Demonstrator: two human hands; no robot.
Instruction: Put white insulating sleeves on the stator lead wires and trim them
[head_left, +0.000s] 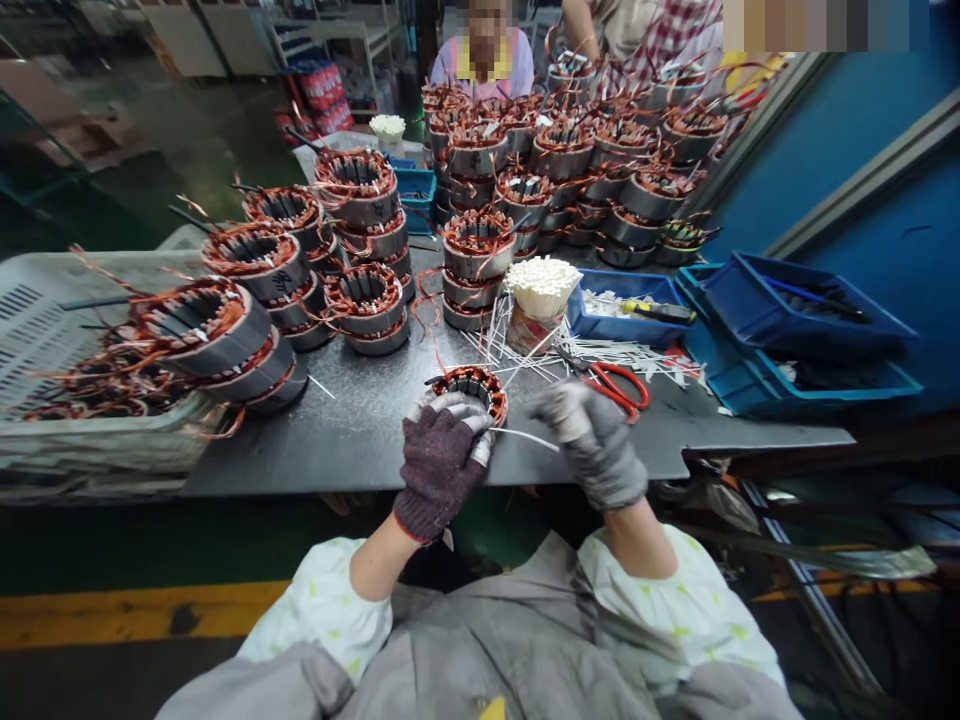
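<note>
My left hand (442,458), in a dark knitted glove, is closed round the near side of a motor stator (474,384) wound with copper wire, at the front edge of the dark table (360,420). My right hand (592,440), in a grey glove, is closed in a pinch on a thin white strip (525,437) that runs toward the stator. Red-handled scissors (621,386) lie just beyond the right hand. A cup of white sticks (541,300) stands behind the stator.
Stacks of wound stators (367,250) fill the left and far table. A white perforated crate (45,330) sits at left. Blue bins (795,310) are at right, one with a screwdriver (660,311). Two other people (487,50) work at the far end.
</note>
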